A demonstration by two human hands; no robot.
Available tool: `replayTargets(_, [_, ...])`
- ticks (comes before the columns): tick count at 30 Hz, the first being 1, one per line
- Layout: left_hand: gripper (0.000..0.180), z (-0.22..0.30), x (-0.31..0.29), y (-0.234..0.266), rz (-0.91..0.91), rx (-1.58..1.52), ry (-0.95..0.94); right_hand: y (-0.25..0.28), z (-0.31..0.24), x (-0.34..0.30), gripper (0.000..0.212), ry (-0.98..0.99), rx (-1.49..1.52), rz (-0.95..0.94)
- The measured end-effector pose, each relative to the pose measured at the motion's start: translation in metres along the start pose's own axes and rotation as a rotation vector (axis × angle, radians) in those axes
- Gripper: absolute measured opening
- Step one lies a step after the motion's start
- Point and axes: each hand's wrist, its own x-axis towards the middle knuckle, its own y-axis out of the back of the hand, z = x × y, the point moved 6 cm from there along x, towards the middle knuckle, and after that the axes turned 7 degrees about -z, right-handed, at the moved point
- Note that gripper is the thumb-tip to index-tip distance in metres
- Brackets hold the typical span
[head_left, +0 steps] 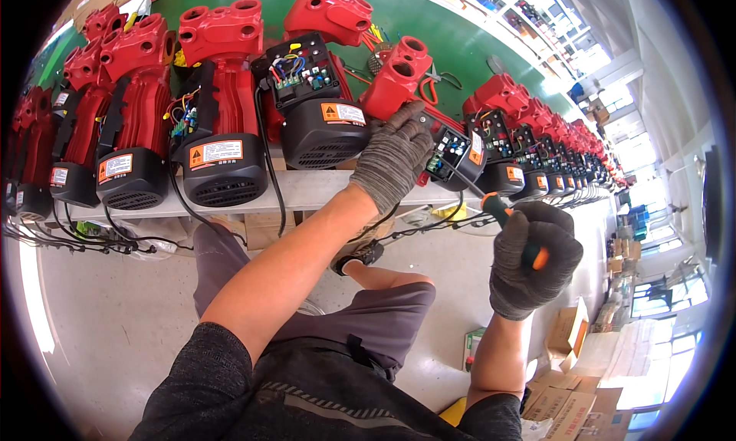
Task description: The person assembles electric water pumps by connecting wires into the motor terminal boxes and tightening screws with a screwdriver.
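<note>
My left hand (pixel 392 159), in a grey knit glove, is closed over the side of a red water pump (pixel 397 79) on the bench, its fingers bent over the casing. That pump is turned at an angle, and its open terminal box (pixel 448 151) shows a circuit board. In my gloved right hand (pixel 534 261), the fingers are wrapped round a screwdriver (pixel 497 208) with a dark green and orange handle. Its shaft slants up and left to the terminal box; I cannot tell whether the tip sits on a screw. Left of my left hand stands another pump (pixel 326 130), its wiring exposed.
Several similar red pumps (pixel 222 96) line the bench to the left, and more (pixel 529 126) recede to the right. Black cables (pixel 264 172) hang over the white bench edge (pixel 307 192). Pliers (pixel 437 77) lie behind the pump on the green surface. Cardboard boxes (pixel 563 403) stand at lower right.
</note>
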Motion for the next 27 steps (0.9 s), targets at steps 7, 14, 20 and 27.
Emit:
replayTargets(7, [0.029,0.001,-0.001,0.000,0.029,0.011,-0.017,0.002,-0.010,0.003,0.027,0.086,-0.019,-0.069])
replayTargets(14, [0.031,-0.001,-0.001,-0.002,0.032,-0.009,-0.014,0.003,-0.001,-0.002,0.032,0.062,-0.018,0.015])
replayTargets(20, [0.031,-0.013,-0.004,-0.016,-0.003,-0.349,0.099,0.005,-0.001,-0.002,0.032,0.051,-0.011,0.031])
replayTargets(27, [0.024,-0.001,-0.001,0.001,0.053,-0.078,0.015,0.007,0.000,-0.003,0.032,0.050,0.001,0.052])
